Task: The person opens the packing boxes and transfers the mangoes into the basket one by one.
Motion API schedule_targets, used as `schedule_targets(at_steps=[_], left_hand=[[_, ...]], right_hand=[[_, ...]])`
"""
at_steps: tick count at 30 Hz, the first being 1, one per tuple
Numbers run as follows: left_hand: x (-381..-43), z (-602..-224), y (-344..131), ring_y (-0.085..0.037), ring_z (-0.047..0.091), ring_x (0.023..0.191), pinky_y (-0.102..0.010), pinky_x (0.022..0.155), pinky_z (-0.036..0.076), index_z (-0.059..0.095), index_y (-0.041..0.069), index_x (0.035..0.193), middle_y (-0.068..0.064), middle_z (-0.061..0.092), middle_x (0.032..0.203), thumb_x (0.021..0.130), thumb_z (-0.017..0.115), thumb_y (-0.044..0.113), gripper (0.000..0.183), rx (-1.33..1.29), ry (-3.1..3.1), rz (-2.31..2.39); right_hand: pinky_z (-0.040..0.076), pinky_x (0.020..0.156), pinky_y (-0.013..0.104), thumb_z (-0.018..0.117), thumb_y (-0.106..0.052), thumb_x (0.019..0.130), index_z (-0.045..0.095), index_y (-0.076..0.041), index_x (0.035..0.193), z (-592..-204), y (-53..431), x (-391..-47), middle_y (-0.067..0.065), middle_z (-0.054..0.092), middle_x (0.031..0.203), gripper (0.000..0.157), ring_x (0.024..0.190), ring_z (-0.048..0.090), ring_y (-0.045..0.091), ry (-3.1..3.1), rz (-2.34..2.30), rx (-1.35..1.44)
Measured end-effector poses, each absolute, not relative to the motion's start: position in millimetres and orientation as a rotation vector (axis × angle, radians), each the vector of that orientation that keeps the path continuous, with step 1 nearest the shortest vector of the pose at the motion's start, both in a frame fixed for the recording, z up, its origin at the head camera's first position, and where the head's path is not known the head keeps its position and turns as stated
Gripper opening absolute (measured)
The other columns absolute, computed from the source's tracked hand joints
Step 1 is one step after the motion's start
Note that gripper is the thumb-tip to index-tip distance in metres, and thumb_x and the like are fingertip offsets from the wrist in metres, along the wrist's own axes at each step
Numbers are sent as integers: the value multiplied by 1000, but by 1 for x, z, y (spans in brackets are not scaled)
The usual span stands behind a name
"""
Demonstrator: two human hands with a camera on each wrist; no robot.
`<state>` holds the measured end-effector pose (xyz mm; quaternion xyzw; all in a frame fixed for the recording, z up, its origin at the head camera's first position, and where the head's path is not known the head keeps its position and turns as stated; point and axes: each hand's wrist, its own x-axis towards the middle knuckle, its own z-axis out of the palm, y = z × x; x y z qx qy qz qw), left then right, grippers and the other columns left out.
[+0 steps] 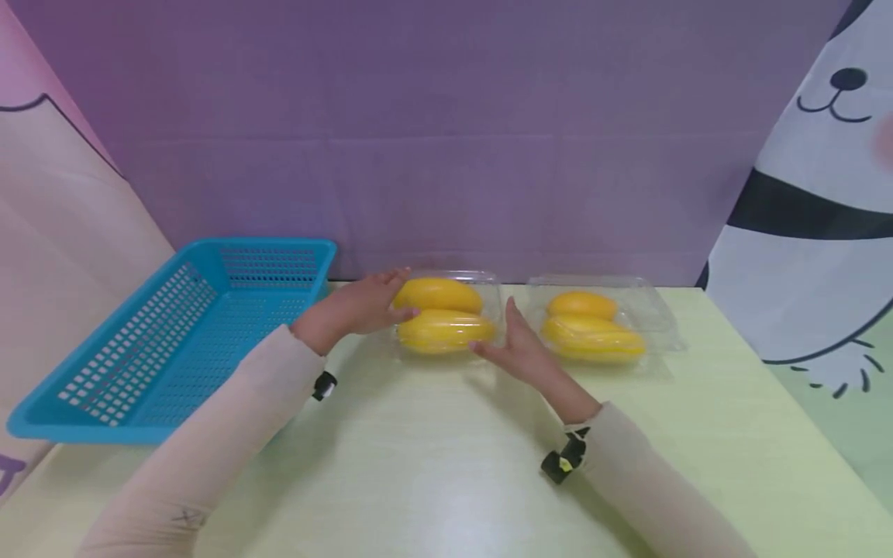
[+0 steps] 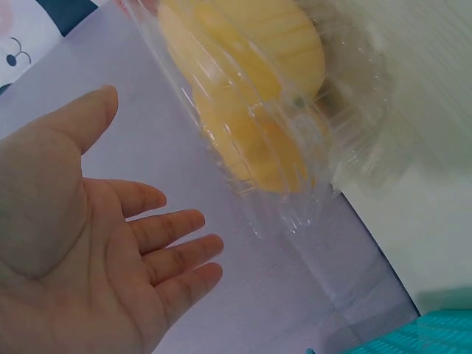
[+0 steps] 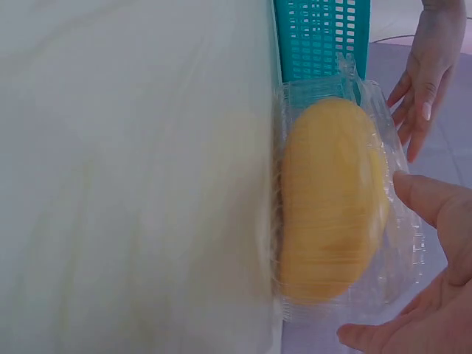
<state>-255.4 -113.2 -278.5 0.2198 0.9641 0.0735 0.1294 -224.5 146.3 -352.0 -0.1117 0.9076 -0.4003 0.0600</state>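
Observation:
A clear plastic box point(image 1: 492, 293) with two yellow mangoes point(image 1: 446, 332) in it stands between my hands near the table's back edge. My left hand point(image 1: 357, 305) is at the box's left side, its fingers extended; in the left wrist view, a gap shows between its fingertips and the plastic. My right hand point(image 1: 522, 350) is at the right side, thumb and fingers spread apart. In the right wrist view, the right thumb is close to the box point(image 3: 404, 251); I cannot tell whether it touches. Right of that hand sits a second clear box point(image 1: 652, 306), also with two mangoes point(image 1: 593, 339).
A blue plastic basket point(image 1: 209, 341) with perforated sides stands on the left of the pale table point(image 1: 446, 465). Behind the table hangs a purple cloth point(image 1: 446, 139). A panda-printed cloth point(image 1: 823, 287) hangs at the right.

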Motion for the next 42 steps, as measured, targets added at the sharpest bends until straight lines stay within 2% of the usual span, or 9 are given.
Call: schedule_targets(at_steps=[4,7,12,16,22,26,32,37,42], left_hand=[[-255,-280,-115,-36,11,145,-51,118,17,4,8,152,-13,6,159,94,46,54,86,667,2780,227],[-255,-281,-115,-33,10,146,-48,118,17,6,4,151,-14,5,159,89,54,55,94,709,2767,218],[-254,-281,-116,-34,12,145,-47,118,19,7,-2,150,-20,7,157,81,70,47,105,789,2752,192],[-254,-283,-118,-36,12,144,-47,117,21,7,-5,149,-24,7,156,79,75,40,107,828,2745,158],[-256,-289,-118,-36,14,144,-47,117,22,6,-2,150,-23,6,157,79,76,35,106,775,2734,136],[-256,-291,-117,-35,15,144,-47,117,22,9,0,150,-22,8,157,79,76,34,103,747,2745,103],[-255,-291,-115,-36,14,144,-46,117,23,11,-3,149,-25,9,156,84,71,29,94,765,2748,22],[-254,-291,-114,-40,21,141,-47,114,28,19,-7,146,-28,15,153,85,70,28,87,834,2765,-68],[-256,-294,-113,-42,29,137,-47,111,33,26,-9,144,-30,23,150,83,71,34,87,900,2786,-180]], right_hand=[[9,119,48,69,-40,84,-14,-2,149,-356,145,-227,19,-7,157,112,145,4,37,2704,-1294,-308],[11,118,49,70,-39,83,-15,-6,149,-360,145,-229,20,-3,157,113,144,8,38,2674,-1342,-298],[18,116,53,71,-37,83,-15,-10,150,-364,147,-232,23,5,156,113,143,14,41,2616,-1411,-277],[19,115,53,72,-36,82,-15,-11,150,-365,149,-233,23,7,156,114,143,16,40,2592,-1446,-258],[18,116,51,72,-35,83,-15,-12,150,-365,149,-232,19,2,158,112,143,17,38,2543,-1463,-244],[22,115,51,71,-33,84,-14,-12,150,-365,148,-232,15,-2,159,110,142,20,38,2513,-1484,-252],[28,113,50,69,-33,85,-15,-13,150,-365,148,-232,12,-1,159,108,140,25,38,2505,-1483,-247],[31,112,50,68,-34,86,-15,-9,150,-367,148,-234,16,2,158,107,138,30,40,2528,-1451,-274],[33,111,48,68,-32,87,-15,-8,149,-368,149,-234,20,2,157,106,139,28,39,2523,-1462,-287]])
